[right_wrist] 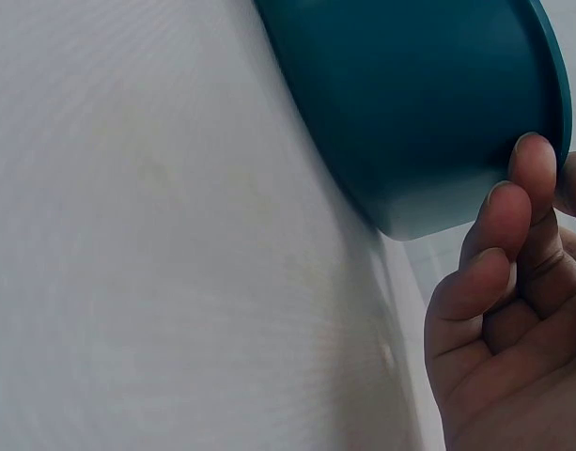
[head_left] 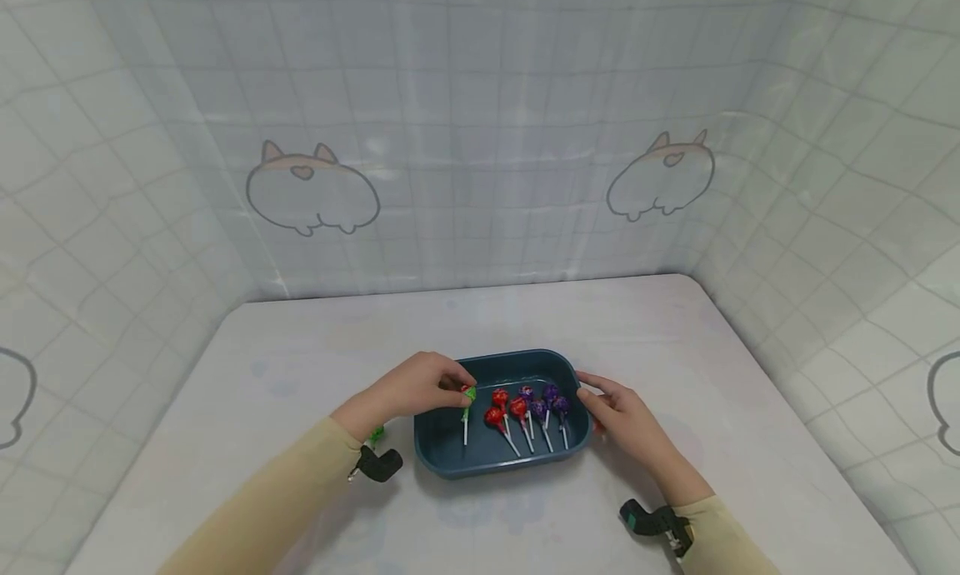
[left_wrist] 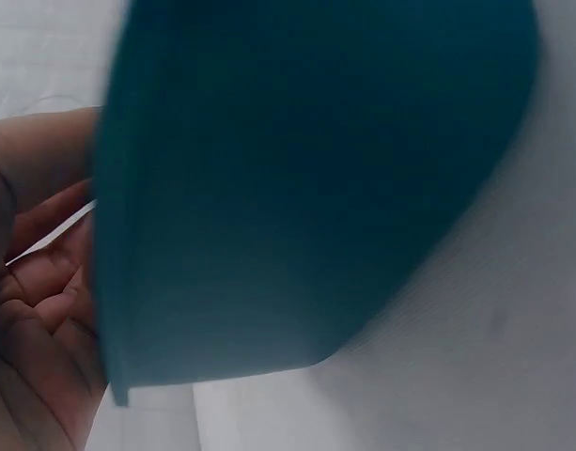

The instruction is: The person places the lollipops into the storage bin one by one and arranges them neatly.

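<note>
A dark teal tray (head_left: 450, 446) sits on the white table, holding several red lollipops (head_left: 497, 398) and purple lollipops (head_left: 552, 394) laid side by side. My left hand (head_left: 459, 391) reaches over the tray's left end and pinches a green-wrapped lollipop (head_left: 468, 397) by its head, with the white stick (head_left: 466, 429) pointing toward me. The left wrist view shows the tray's outer wall (left_wrist: 306, 178) and the stick (left_wrist: 53, 235) beside my fingers. My right hand (head_left: 589, 397) rests against the tray's right rim. Its loosely bent fingers (right_wrist: 508, 202) touch the tray wall (right_wrist: 419, 103) and hold nothing.
A small green object (head_left: 376, 433) lies on the table under my left wrist, and a bit of red (head_left: 597, 426) shows under my right fingers. Tiled-pattern curtain walls (head_left: 480, 142) close in the table (head_left: 300, 342) at the back and both sides.
</note>
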`<state>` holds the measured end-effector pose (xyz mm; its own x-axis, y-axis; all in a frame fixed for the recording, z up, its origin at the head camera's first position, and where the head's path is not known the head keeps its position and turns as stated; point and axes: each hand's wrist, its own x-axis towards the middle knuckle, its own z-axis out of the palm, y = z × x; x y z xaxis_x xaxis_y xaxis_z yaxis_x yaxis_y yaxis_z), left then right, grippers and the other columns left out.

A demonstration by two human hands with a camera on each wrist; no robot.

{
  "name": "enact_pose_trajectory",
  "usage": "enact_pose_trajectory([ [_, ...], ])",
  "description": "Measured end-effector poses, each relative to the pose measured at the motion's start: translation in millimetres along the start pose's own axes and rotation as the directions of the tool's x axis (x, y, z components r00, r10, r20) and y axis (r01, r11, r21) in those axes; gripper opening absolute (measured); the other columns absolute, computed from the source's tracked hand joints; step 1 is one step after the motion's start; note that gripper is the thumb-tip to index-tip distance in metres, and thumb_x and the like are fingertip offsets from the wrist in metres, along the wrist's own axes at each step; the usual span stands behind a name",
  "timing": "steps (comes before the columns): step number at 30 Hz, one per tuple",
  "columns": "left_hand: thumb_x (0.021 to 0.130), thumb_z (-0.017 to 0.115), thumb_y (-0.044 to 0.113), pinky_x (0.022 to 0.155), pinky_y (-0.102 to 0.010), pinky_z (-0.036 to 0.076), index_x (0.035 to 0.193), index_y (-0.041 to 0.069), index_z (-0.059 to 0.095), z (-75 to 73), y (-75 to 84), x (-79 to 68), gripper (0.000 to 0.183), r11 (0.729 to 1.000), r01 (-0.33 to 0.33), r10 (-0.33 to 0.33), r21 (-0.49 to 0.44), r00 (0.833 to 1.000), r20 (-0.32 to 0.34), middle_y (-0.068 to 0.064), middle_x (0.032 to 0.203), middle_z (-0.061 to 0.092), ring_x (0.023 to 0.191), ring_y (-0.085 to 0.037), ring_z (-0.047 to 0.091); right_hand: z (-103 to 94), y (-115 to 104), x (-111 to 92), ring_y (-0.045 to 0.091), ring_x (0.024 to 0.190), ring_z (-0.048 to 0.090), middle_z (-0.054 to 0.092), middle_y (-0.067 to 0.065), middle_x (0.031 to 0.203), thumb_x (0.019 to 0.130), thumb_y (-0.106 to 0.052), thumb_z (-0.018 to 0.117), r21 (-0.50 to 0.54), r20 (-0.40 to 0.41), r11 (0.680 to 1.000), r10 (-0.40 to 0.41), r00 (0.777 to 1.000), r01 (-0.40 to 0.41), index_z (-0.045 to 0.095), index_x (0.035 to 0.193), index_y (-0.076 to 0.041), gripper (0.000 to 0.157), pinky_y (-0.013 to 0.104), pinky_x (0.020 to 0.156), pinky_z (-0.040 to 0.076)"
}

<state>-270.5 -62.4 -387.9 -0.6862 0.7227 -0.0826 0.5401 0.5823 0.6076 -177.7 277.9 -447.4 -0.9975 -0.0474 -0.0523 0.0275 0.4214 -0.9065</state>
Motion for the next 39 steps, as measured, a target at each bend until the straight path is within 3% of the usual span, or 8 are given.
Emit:
enact_pose_trajectory([
  [9, 0.089, 0.076, 0.023, 0.076, -0.025, 0.055, 0.111, 0.013, 0.074, 13.1, 6.6, 12.5, 0.024, 0.994, 0.017, -0.024, 0.112, 0.998, 0.062, 0.007, 0.102, 0.07, 0.09, -0.005, 0.067, 0.7, 2.2, 0.1, 0.022, 0.059, 0.054, 0.061, 0.006, 0.065, 0.1, -0.041, 0.058, -0.008, -0.006, 1.0, 0.006, 1.0, -0.006, 0.056, 0.139, -0.018, 0.046, 0.029, 0.05, 0.043],
  [18, 0.087, 0.078, 0.026, 0.077, -0.027, 0.054, 0.105, 0.017, 0.075, 24.0, 11.2, 22.8, 0.02, 0.969, 0.051, -0.068, 0.242, 0.996, 0.064, 0.008, 0.096, 0.07, 0.082, -0.005, 0.062, 2.1, 6.1, -2.0, 0.023, 0.059, 0.054, 0.061, 0.006, 0.065, 0.098, -0.045, 0.059, -0.003, -0.012, 1.0, 0.0, 1.0, 0.0, 0.056, 0.139, -0.019, 0.049, 0.029, 0.049, 0.042],
  [39, 0.087, 0.078, 0.031, 0.082, -0.031, 0.054, 0.106, 0.018, 0.076, 41.2, 13.1, 31.4, 0.024, 0.961, 0.086, -0.101, 0.262, 0.994, 0.044, 0.007, 0.099, 0.071, 0.085, -0.007, 0.062, 1.3, 12.0, -5.7, 0.024, 0.059, 0.054, 0.061, 0.006, 0.065, 0.099, -0.043, 0.059, 0.005, -0.006, 1.0, -0.006, 1.0, 0.006, 0.056, 0.139, -0.019, 0.047, 0.029, 0.049, 0.042],
])
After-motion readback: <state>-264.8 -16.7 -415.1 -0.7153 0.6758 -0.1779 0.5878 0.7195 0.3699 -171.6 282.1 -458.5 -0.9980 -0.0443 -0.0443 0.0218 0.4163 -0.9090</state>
